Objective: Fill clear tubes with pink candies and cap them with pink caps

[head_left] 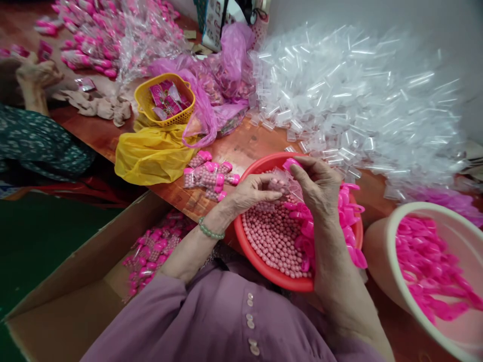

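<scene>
Over a red basin point(252, 257), my left hand point(251, 192) is closed around a small clear plastic container point(281, 186) with pink beads in it. My right hand point(319, 183) pinches a bright pink plastic cap point(290, 163) just above and right of that container; whether cap and container touch is hard to tell. Loose pink beads point(273, 246) fill the basin's left part. More pink caps point(304, 226) lie on its right side, partly hidden by my right forearm. Several filled, pink-capped containers point(211, 176) lie on the table to the left of my left hand.
A large heap of clear empty containers point(350, 95) covers the back right. At right, a white tub point(381, 246) holds pink caps. A yellow basket point(162, 83), yellow cloth point(151, 156) and purple bag point(211, 115) stand left. A cardboard box point(68, 311) is below; a co-worker's hand point(35, 75) is far left.
</scene>
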A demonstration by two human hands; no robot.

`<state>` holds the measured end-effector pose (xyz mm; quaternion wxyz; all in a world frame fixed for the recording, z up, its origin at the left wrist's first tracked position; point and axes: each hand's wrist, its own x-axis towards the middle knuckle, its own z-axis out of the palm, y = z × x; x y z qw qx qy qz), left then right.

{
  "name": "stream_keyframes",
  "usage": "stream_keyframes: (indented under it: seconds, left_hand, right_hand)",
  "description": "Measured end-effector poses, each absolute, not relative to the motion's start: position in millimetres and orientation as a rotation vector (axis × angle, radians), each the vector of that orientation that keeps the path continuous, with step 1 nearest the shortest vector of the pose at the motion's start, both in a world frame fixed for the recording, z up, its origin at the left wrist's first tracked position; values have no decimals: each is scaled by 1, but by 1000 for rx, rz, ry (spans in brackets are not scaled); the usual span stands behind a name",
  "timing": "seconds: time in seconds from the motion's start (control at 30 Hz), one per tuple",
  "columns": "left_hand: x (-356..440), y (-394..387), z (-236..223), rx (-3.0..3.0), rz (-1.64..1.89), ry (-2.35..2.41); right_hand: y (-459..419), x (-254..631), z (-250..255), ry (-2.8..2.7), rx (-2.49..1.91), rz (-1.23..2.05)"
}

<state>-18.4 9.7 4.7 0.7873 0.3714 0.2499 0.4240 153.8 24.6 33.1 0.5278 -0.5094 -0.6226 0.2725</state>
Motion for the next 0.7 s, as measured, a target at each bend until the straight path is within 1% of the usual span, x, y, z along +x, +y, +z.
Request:
stream_keyframes:
  seconds: [0.17,0.57,0.7]
  left_hand:
    - [-17,9,5,826,829,527]
    - [-15,11,4,841,943,572]
    - [-17,9,8,938,892,561]
  right_hand:
    - [24,153,33,-1477,-1232,669]
    - [23,152,32,-1516,-1192,660]
    - [24,152,31,-1510,-1184,673]
